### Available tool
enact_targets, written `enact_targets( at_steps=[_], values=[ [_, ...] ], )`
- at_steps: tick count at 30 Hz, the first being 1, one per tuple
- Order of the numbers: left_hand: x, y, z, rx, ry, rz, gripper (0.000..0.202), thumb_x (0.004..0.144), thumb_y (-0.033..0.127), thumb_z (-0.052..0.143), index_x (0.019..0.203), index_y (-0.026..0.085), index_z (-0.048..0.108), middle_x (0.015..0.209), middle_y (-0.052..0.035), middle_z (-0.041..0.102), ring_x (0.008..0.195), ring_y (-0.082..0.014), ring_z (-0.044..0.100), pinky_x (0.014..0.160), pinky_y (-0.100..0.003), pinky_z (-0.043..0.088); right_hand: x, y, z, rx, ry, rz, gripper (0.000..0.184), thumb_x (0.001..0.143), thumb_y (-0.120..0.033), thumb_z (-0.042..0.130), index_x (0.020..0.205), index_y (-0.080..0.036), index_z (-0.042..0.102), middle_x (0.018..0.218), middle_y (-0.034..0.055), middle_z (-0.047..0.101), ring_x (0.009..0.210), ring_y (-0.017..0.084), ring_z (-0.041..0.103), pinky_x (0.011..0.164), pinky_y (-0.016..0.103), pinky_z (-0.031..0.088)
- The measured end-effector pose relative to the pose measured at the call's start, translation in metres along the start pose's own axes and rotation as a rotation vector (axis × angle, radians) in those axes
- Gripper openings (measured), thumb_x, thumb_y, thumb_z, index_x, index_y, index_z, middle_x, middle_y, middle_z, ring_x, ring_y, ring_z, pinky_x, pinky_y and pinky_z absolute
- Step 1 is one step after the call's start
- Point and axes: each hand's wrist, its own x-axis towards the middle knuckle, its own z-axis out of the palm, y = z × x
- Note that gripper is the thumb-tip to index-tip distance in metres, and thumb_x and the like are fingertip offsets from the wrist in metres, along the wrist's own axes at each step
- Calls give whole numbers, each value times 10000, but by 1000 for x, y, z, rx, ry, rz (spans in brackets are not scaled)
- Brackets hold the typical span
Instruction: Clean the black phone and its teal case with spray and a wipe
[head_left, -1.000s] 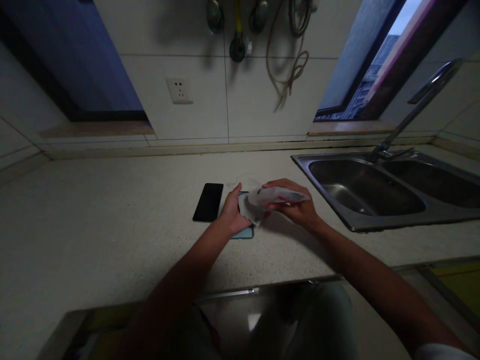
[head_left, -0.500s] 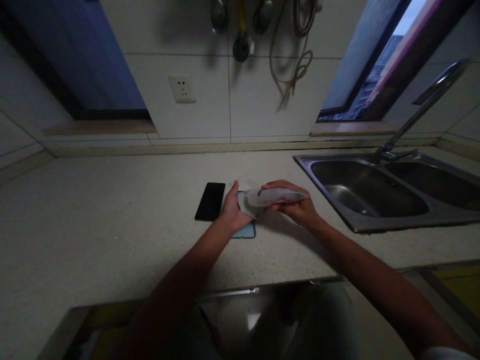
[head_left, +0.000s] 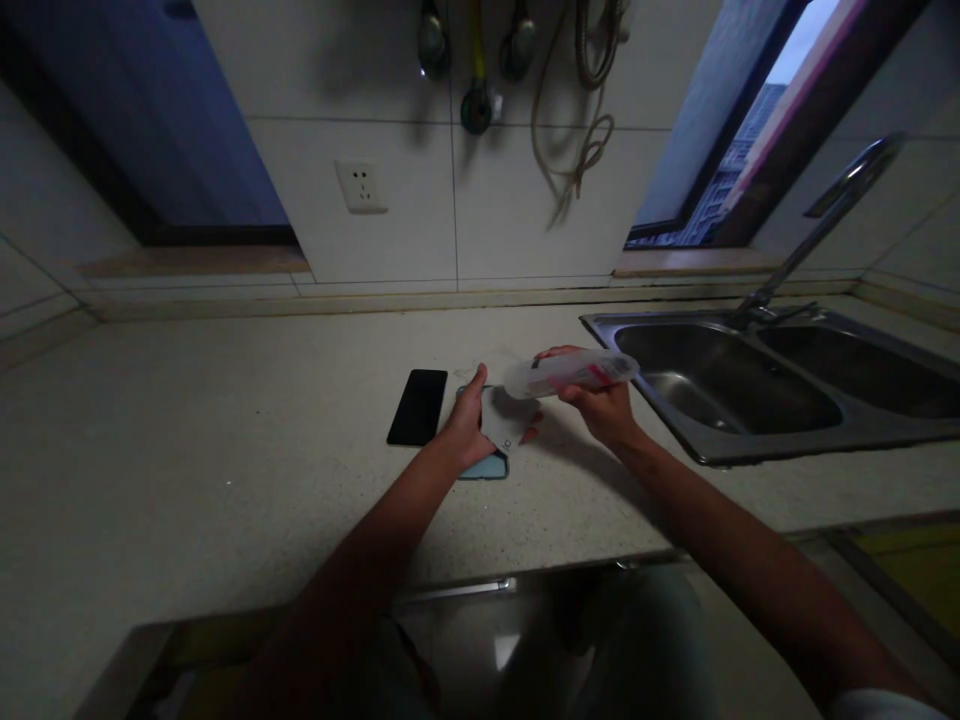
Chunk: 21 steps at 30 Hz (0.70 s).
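Observation:
My left hand (head_left: 465, 425) grips a flat whitish card (head_left: 508, 418) with small dark print, thumb up along its near side and fingertips showing at its far side. In my right hand (head_left: 600, 405) is a translucent plastic packet (head_left: 574, 372) with pink markings, pinched between thumb and fingers. The packet is tilted over the card's upper part. Under my left hand a light blue phone case (head_left: 487, 467) lies on the counter, mostly covered. Beside it, to the left, rests a black smartphone (head_left: 418, 407), dark screen up.
A double steel sink (head_left: 705, 445) with a tall faucet (head_left: 817, 230) is set into the pale speckled countertop (head_left: 225, 420) on the right. On the tiled wall are a socket (head_left: 361, 187), pipe fittings and a hanging cord (head_left: 574, 160). Windows flank the wall.
My right hand has turned and lifted the plastic packet slightly to the right, baring more of the card in my left hand. The view has shifted slightly.

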Motion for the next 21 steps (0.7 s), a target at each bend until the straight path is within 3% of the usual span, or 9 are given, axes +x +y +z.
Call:
enact_targets(
  at_steps=[3, 5, 9, 13, 17, 21],
  values=[
    [-2, -1, 3, 30, -4, -10, 803, 957, 705, 210, 1273, 93, 623, 986, -210, 731, 907, -308, 717, 803, -463, 551, -2, -3, 4, -49, -97, 33, 518, 621, -501, 910, 1028, -231, 738, 1073, 75, 754, 993, 256, 710, 874, 375, 581],
    [-2, 0, 4, 40, 11, -1, 817, 956, 708, 189, 1248, 88, 634, 980, -214, 728, 903, -309, 713, 793, -460, 550, -2, -1, 5, -65, -90, 71, 490, 627, -509, 902, 989, -223, 736, 1023, 71, 758, 941, 257, 715, 849, 384, 590],
    [2, 4, -3, 47, 103, 103, 607, 1013, 565, 289, 1074, 100, 673, 834, -148, 714, 680, -225, 684, 610, -335, 535, 4, 14, -3, 57, 176, 62, 447, 701, -620, 809, 919, -251, 683, 903, 39, 741, 865, 242, 711, 818, 402, 605],
    [5, 8, -10, 95, 163, 199, 285, 965, 324, 502, 811, 117, 624, 599, -5, 578, 366, -64, 424, 362, -186, 292, 15, 25, -18, 168, 237, 120, 387, 845, -671, 633, 935, -296, 651, 954, 13, 731, 929, 221, 704, 850, 397, 604],
    [2, 9, -7, 157, 134, 214, 182, 876, 264, 637, 753, 137, 592, 457, 104, 378, 293, -12, 202, 318, -159, 137, 20, 29, -20, 200, 169, 167, 460, 849, -738, 568, 970, -304, 657, 968, 24, 737, 959, 236, 697, 829, 432, 612],
    [-1, 9, -2, 168, 138, 153, 219, 862, 270, 651, 705, 168, 535, 429, 120, 315, 283, -13, 165, 315, -159, 107, 18, 34, -12, 242, 201, 227, 454, 838, -715, 606, 980, -288, 660, 917, 32, 734, 915, 229, 699, 810, 423, 617]
  ],
)
